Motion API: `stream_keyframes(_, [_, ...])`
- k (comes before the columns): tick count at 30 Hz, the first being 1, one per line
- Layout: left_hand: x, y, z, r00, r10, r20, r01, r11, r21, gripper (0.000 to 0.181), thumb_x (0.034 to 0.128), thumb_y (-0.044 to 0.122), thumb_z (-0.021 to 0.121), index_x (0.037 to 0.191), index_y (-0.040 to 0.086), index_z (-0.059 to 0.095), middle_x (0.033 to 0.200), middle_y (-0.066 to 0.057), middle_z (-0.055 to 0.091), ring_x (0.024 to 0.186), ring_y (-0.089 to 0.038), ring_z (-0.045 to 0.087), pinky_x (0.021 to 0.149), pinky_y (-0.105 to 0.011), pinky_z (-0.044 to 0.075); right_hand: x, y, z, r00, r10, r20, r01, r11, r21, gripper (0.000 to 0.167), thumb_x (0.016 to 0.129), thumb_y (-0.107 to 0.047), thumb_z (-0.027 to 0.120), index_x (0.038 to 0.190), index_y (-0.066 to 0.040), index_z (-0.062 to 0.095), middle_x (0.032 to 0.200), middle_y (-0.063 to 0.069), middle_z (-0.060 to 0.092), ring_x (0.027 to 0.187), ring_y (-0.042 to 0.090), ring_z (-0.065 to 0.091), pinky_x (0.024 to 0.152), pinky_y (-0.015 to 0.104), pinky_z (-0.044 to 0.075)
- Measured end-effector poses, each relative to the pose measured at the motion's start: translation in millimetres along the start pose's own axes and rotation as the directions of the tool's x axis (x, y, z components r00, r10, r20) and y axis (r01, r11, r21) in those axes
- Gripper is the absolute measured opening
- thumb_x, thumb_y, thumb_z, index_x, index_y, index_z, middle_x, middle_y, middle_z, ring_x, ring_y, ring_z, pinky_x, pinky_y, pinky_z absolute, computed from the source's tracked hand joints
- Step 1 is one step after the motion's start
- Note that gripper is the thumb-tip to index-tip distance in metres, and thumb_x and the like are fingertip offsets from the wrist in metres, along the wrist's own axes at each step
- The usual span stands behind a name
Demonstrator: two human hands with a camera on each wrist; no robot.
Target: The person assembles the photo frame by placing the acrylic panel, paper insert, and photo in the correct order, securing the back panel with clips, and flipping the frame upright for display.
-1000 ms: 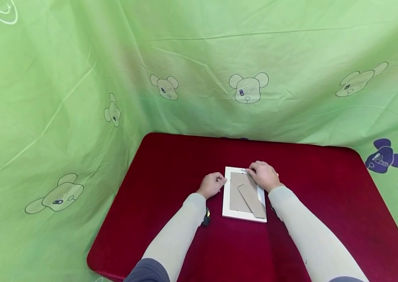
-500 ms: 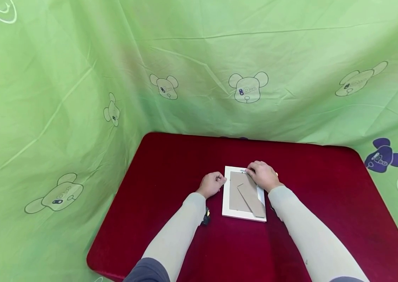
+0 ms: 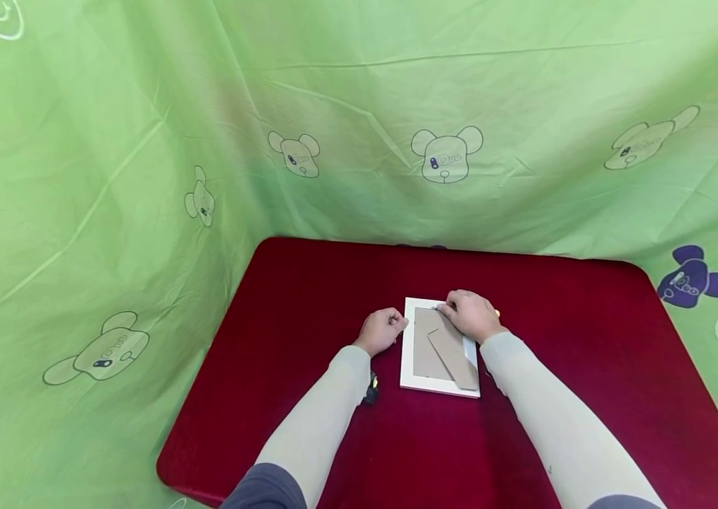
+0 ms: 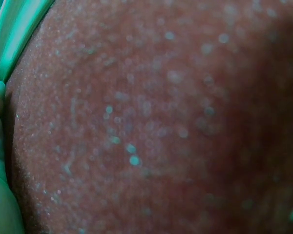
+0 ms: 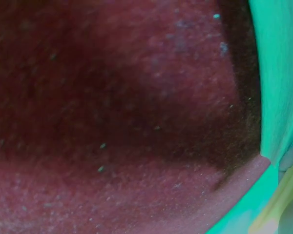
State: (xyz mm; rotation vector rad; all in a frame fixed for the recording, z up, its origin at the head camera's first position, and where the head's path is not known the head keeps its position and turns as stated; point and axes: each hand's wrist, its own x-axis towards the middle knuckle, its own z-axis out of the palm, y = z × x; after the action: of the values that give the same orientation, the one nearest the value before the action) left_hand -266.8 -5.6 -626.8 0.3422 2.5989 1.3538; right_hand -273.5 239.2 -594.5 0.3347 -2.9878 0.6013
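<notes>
Picture frame [image 3: 407,353] lies back-up on the red counter [image 3: 308,297], between the two hands. We note its long axis running near to far, short sides facing near and far. Its stand leg [image 3: 458,364] slants from mid-back toward the near right corner. Left hand [image 3: 380,332]: fingers bent, tips close together at the left edge; we cannot tell whether they pinch it. Right hand [image 3: 472,314]: fingers curled over the far right part, tips at the far border; grip and opening hidden from us. On the green curtain [image 3: 346,85], bear heads carry short lettering, which we read as "Que". Materials: white rectangular border, matte tan backing board [image 3: 425,360], velvety counter cover with rounded far corners, creased curtain. Wrist views give us mostly blurred, grainy reddish cloth.
</notes>
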Motion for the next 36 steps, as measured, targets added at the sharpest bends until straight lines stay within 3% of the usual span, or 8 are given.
stream_keyframes(10, [-0.8, 2.0, -1.4, 1.0, -0.014, 0.01, 0.014, 1.0, -0.005, 0.021, 0.0958, 0.033, 0.064, 0.079, 0.019, 0.062, 0.061, 0.005, 0.058, 0.053, -0.01, 0.059, 0.054, -0.025, 0.044, 7.0, -4.9, -5.0, 0.992, 0.103, 0.072, -0.103, 0.995, -0.006, 0.038, 0.091, -0.048, 0.063, 0.07, -0.018, 0.053, 0.064, -0.002, 0.053, 0.064, 0.019, 0.052, 0.055, 0.037, 0.039])
stream_keyframes(23, [-3.8, 6.3, -3.4, 0.999, -0.031, 0.012, 0.031, 0.999, -0.008, 0.021, 0.0962, 0.032, 0.063, 0.08, 0.019, 0.063, 0.061, 0.005, 0.058, 0.054, -0.01, 0.059, 0.054, -0.026, 0.043, 7.3, -5.7, -9.1, 0.993, 0.093, 0.069, -0.095, 0.995, 0.029, 0.044, 0.089, -0.048, 0.065, 0.063, -0.018, 0.046, 0.06, -0.002, 0.045, 0.061, 0.018, 0.048, 0.053, 0.036, 0.034])
stream_keyframes(36, [-3.9, 8.7, -4.3, 0.999, -0.035, 0.015, 0.035, 0.999, 0.002, 0.021, 0.0958, 0.033, 0.064, 0.08, 0.019, 0.062, 0.062, 0.006, 0.058, 0.054, -0.009, 0.059, 0.054, -0.025, 0.043, 9.4, -5.1, -10.9, 0.985, 0.143, 0.1, -0.149, 0.987, 0.054, 0.048, 0.086, -0.056, 0.066, 0.062, -0.019, 0.049, 0.058, -0.003, 0.047, 0.062, 0.018, 0.049, 0.057, 0.036, 0.035])
